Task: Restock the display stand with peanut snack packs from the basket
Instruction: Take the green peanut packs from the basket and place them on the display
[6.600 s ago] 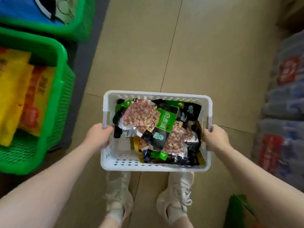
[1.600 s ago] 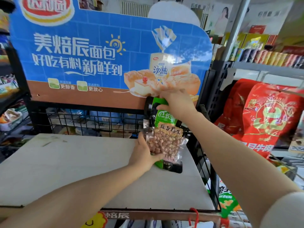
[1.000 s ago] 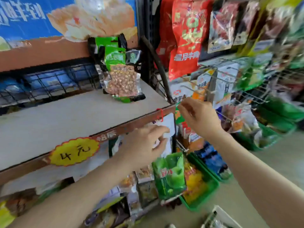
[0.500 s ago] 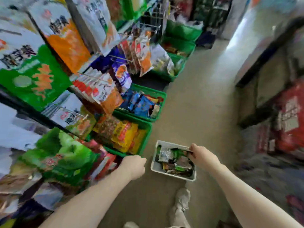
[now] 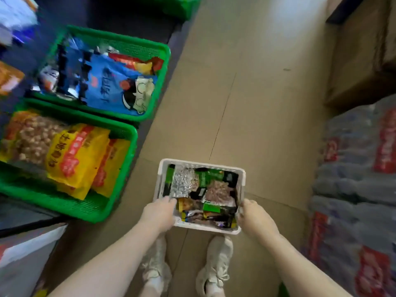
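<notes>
Shop aisle seen from above: tan tiled floor [image 5: 246, 99] w/ thin grout lines running away from the person. To the left of the left hand's fingers, two green crates [image 5: 120, 174] sit on the floor one behind the other; nearer one holds yellow snack bags [image 5: 75, 155], farther one blue bags [image 5: 111, 86]. To the right of the right hand's fingers, shrink-wrapped bottle packs [image 5: 353, 179] w/ red labels are stacked, blurred; beyond them a brown cardboard box [image 5: 360, 61]. White basket [image 5: 201, 166] is low over the floor just ahead of two pale sneakers [image 5: 214, 269]; whether it rests on the floor or is lifted, can't tell. Its long axis runs away from the person, slightly tilted to the right at the far end, open top facing up. Inside lie peanut snack packs [image 5: 218, 189], green/black w/ clear windows showing nuts, piled flat at mixed angles, plus one silvery pack [image 5: 182, 183] toward the far left corner. Left hand [image 5: 158, 213] grips the basket's near-left rim, fingers [image 5: 171, 201] curled over the edge into the basket. Right hand [image 5: 255, 217] grips the near-right rim, fingers curled round it. Both forearms reach in from the bottom of the view, either side of the sneakers.
</notes>
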